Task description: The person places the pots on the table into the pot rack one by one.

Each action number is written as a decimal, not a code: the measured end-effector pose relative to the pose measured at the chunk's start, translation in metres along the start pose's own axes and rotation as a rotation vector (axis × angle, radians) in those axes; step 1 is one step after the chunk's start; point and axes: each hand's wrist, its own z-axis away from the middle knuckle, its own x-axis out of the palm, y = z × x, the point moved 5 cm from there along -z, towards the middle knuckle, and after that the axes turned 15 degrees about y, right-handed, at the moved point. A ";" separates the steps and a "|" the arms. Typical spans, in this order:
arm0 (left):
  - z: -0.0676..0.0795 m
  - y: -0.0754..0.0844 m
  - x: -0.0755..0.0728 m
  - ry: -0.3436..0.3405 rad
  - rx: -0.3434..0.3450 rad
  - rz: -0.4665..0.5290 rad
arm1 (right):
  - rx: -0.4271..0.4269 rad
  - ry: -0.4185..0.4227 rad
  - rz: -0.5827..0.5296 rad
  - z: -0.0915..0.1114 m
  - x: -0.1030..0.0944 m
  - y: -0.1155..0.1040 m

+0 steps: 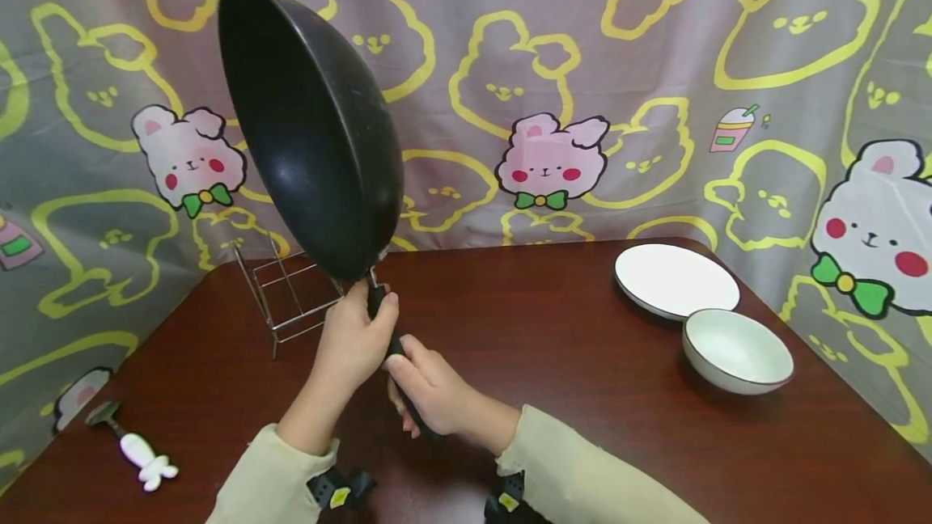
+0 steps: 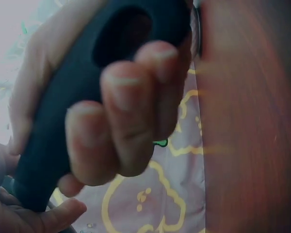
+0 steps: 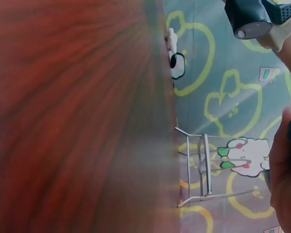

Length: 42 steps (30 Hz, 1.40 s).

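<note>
Black and matte, the wok point(image 1: 309, 128) is raised above the near middle of the dark wooden table point(image 1: 582, 395), its handle point(image 1: 393, 346) gripped by both hands. Nearest the wearer, the right hand point(image 1: 433, 390) wraps the lower end of the handle with curled fingers; just above it, the left hand point(image 1: 357, 342) closes round the upper part near the pan's base, and the left wrist view shows its fingers point(image 2: 121, 116) folded tightly over the dark grip. The long axis of the wok runs from the handle end at about 5 o'clock up to the far rim at about 11 o'clock; the pan stands steeply tilted with its hollow facing the wearer and to the left, and nothing lies in it. At 8 o'clock near the table's left edge lies a small utensil with a white rabbit-shaped handle point(image 1: 141, 455). Beyond the hands, at 10 o'clock, stands a wire rack point(image 1: 291, 297), bare. At 2 o'clock sit a white bowl point(image 1: 737, 350) and, just behind it, a white plate point(image 1: 675, 280), both empty. A cartoon-rabbit cloth point(image 1: 553, 160) hangs behind the table.
</note>
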 end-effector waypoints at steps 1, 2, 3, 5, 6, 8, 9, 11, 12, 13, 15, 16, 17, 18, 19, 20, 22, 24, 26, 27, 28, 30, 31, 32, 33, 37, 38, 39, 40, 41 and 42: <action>-0.001 -0.001 -0.002 -0.006 -0.003 0.001 | -0.013 0.002 0.029 -0.003 0.002 0.001; -0.002 -0.002 -0.003 -0.012 -0.010 0.006 | -0.021 0.005 0.052 -0.005 0.004 0.002; -0.003 -0.003 -0.005 -0.018 -0.021 0.015 | -0.025 0.010 0.075 -0.008 0.006 0.003; -0.006 -0.007 -0.007 -0.030 -0.045 0.025 | -0.036 0.016 0.114 -0.012 0.010 0.005; -0.007 -0.010 -0.008 -0.032 -0.057 0.030 | -0.041 0.018 0.130 -0.014 0.012 0.007; -0.009 -0.014 -0.011 -0.033 -0.069 0.037 | -0.058 0.016 0.148 -0.018 0.016 0.008; -0.009 -0.016 -0.012 -0.034 -0.070 0.036 | -0.066 0.014 0.157 -0.019 0.018 0.009; -0.011 -0.020 -0.015 -0.026 -0.061 0.029 | -0.083 0.010 0.167 -0.023 0.021 0.011; -0.012 -0.022 -0.016 -0.021 -0.056 0.027 | -0.089 0.010 0.173 -0.024 0.023 0.012; -0.013 -0.024 -0.017 -0.022 -0.051 0.024 | -0.089 0.009 0.175 -0.026 0.025 0.013; -0.015 -0.029 -0.019 -0.020 -0.047 0.024 | -0.086 0.010 0.187 -0.030 0.028 0.016; -0.016 -0.032 -0.020 -0.019 -0.045 0.024 | -0.078 0.009 0.188 -0.032 0.030 0.017; -0.016 -0.035 -0.020 -0.022 -0.043 0.023 | -0.068 0.006 0.192 -0.033 0.031 0.019; -0.016 -0.039 -0.021 -0.025 -0.041 0.023 | -0.056 0.001 0.198 -0.034 0.033 0.021; -0.016 -0.043 -0.021 -0.027 -0.039 0.023 | -0.046 -0.008 0.205 -0.035 0.035 0.024; -0.015 -0.047 -0.021 -0.028 -0.037 0.021 | -0.037 -0.016 0.214 -0.036 0.036 0.026; -0.014 -0.054 -0.022 -0.030 -0.029 0.019 | -0.017 -0.031 0.228 -0.037 0.039 0.030; -0.013 -0.060 -0.022 -0.028 -0.028 0.023 | -0.005 -0.039 0.252 -0.038 0.041 0.033; -0.012 -0.064 -0.022 -0.026 -0.026 0.034 | 0.004 -0.038 0.276 -0.038 0.042 0.036; -0.012 -0.066 -0.022 -0.025 -0.028 0.046 | 0.013 -0.036 0.283 -0.038 0.042 0.037; -0.012 -0.068 -0.022 -0.024 -0.028 0.051 | 0.018 -0.035 0.291 -0.038 0.043 0.038; -0.011 -0.072 -0.022 -0.021 -0.027 0.065 | 0.030 -0.036 0.307 -0.038 0.043 0.039; -0.011 -0.073 -0.022 -0.020 -0.027 0.078 | 0.035 -0.038 0.313 -0.038 0.044 0.039; -0.011 -0.075 -0.022 -0.019 -0.027 0.089 | 0.041 -0.039 0.319 -0.038 0.044 0.040; -0.011 -0.076 -0.022 -0.019 -0.024 0.099 | 0.045 -0.040 0.325 -0.038 0.045 0.040; -0.011 -0.080 -0.022 -0.029 -0.017 0.121 | 0.056 -0.037 0.348 -0.037 0.046 0.040; -0.012 -0.081 -0.022 -0.032 -0.017 0.115 | 0.061 -0.034 0.347 -0.037 0.047 0.040; -0.012 -0.082 -0.022 -0.035 -0.017 0.107 | 0.064 -0.031 0.347 -0.037 0.047 0.040; -0.012 -0.083 -0.022 -0.038 -0.021 0.098 | 0.068 -0.028 0.347 -0.037 0.048 0.040; -0.012 -0.083 -0.022 -0.041 -0.025 0.087 | 0.072 -0.027 0.347 -0.037 0.049 0.040; -0.012 -0.085 -0.022 -0.045 -0.031 0.080 | 0.076 -0.025 0.344 -0.037 0.050 0.040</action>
